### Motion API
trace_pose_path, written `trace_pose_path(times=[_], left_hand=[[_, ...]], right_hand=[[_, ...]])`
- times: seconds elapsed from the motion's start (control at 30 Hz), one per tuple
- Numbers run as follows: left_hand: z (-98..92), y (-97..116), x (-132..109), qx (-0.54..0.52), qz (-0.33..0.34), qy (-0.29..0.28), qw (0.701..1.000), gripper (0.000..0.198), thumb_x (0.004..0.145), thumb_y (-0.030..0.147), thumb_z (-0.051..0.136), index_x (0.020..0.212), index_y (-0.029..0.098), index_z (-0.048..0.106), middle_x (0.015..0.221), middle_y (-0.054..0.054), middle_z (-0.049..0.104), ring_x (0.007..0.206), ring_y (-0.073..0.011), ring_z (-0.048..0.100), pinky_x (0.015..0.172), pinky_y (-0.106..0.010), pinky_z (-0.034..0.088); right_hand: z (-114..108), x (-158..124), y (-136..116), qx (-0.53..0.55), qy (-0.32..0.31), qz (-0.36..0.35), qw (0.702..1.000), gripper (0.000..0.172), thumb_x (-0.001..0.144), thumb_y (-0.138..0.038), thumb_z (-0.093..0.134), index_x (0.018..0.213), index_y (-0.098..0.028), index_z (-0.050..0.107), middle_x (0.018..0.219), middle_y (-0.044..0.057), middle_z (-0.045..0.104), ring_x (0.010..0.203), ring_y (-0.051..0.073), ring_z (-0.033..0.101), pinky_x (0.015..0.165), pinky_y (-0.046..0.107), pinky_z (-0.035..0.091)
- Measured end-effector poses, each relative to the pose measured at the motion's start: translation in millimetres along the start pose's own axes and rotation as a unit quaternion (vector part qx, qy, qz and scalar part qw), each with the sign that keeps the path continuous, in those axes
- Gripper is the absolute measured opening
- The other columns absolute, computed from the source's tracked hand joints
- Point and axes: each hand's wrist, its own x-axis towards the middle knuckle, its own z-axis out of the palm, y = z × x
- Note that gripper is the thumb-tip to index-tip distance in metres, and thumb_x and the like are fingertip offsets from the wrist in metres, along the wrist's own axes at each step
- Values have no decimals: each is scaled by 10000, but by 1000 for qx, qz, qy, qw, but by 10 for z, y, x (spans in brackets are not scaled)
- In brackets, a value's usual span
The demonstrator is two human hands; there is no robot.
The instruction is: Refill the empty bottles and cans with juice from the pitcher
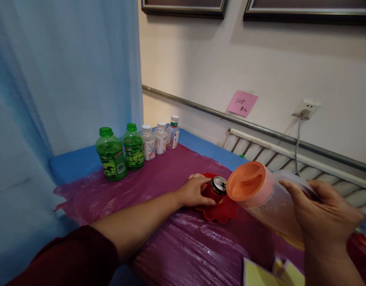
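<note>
My left hand [194,192] is wrapped round a dark red can [213,191] whose top is open. The can rests on a red wavy-edged mat [220,214] on the purple plastic sheet [171,167]. By its handle, my right hand [326,210] holds a clear plastic pitcher [275,204] with an orange lid [245,180]. The pitcher is tilted left, its lid beside the can's top. Some yellowish liquid shows along its lower side. Whether liquid passes into the can is too small to tell.
Two green bottles [111,157] and several small clear bottles with white caps [161,139] stand at the back left. A yellow object [260,274] lies at the front edge. Behind are a radiator [260,151], a plugged socket [306,109] and a blue curtain [81,71].
</note>
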Motion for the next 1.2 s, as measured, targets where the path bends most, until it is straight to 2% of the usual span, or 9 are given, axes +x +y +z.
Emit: trace_pose_path(times=[0.37,0.6,0.83,1.07,1.2], left_hand=[[-19,24,-1,9,-9,-8,1000,733,628,596,874,1273,293,702,1149,-68,723,1108,-334,597,1046,-465,399],[-19,21,-3,1,-10,-4,1000,701,623,596,873,1241,307,713,1150,-52,724,1104,-326,597,1061,-466,387],[-19,28,2,4,-6,-5,1000,707,629,586,876,1252,299,710,1145,-59,725,1107,-331,599,1053,-463,391],[-19,28,1,4,-11,-6,1000,726,623,590,879,1266,303,704,1163,-64,718,1117,-336,594,1061,-471,388],[-16,25,2,2,-10,-8,1000,738,625,591,877,1279,298,700,1160,-64,721,1117,-335,594,1063,-469,385]], right_hand=[[12,-3,20,6,15,-10,1000,525,785,-744,661,713,-223,676,549,-26,546,498,130,472,528,284,334],[-13,-9,-25,9,-10,11,1000,555,804,-778,623,686,-236,648,543,-17,532,518,153,481,551,301,338],[6,-8,-22,-4,-6,5,1000,582,795,-805,616,683,-234,632,514,-17,500,505,161,458,547,305,322],[7,-18,-12,5,-14,6,1000,575,795,-802,616,704,-235,645,538,-9,534,516,165,475,556,305,341],[37,-16,13,5,4,0,1000,556,784,-776,648,674,-231,647,513,-18,518,490,147,456,535,295,334]])
